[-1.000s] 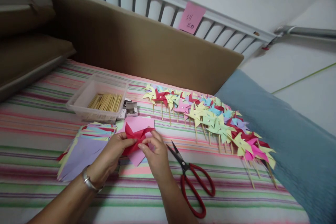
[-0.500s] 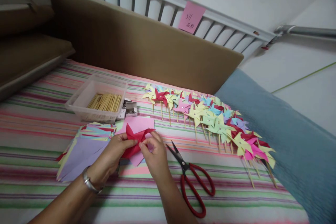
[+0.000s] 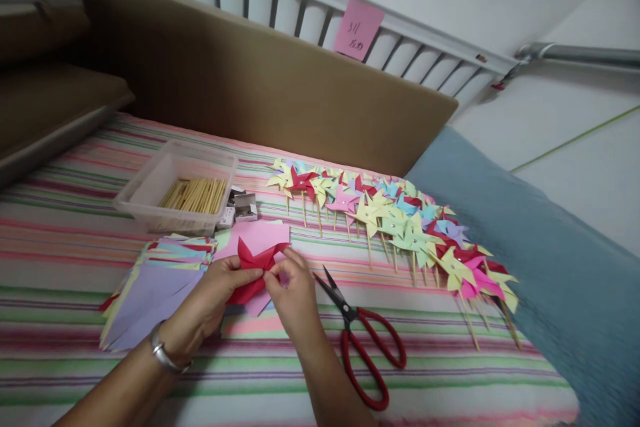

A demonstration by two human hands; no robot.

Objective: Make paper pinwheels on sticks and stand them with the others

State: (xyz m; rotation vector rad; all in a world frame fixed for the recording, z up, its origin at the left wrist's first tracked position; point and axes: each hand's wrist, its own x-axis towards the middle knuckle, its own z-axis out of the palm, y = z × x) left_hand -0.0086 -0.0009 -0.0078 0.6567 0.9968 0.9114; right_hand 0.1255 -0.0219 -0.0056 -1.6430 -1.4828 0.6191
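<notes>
A red paper pinwheel [image 3: 254, 255], its points folded in toward the middle, is held between both hands just above some loose sheets. My left hand [image 3: 220, 287] grips its left side, the thumb pressed near the centre. From the other side my right hand [image 3: 294, 287] pinches the paper close to that same centre; anything small between those fingertips is hidden. Beneath lies a pink sheet [image 3: 270, 236]. Left of it rests a stack of coloured paper [image 3: 150, 297]. Scissors with red handles [image 3: 373, 347] lie spread apart to the right of my right hand.
Many finished pinwheels on sticks [image 3: 400, 220] lie in overlapping rows at the right. A clear plastic box [image 3: 135, 197] holds wooden sticks [image 3: 195, 195], beside small open cartons [image 3: 245, 207]. Behind stands a brown board [image 3: 260, 87]; everything rests on a striped cloth [image 3: 280, 373].
The whole view has shifted slightly, so things appear a little further left. My left thumb and right fingertips have come closer together at the pinwheel's centre.
</notes>
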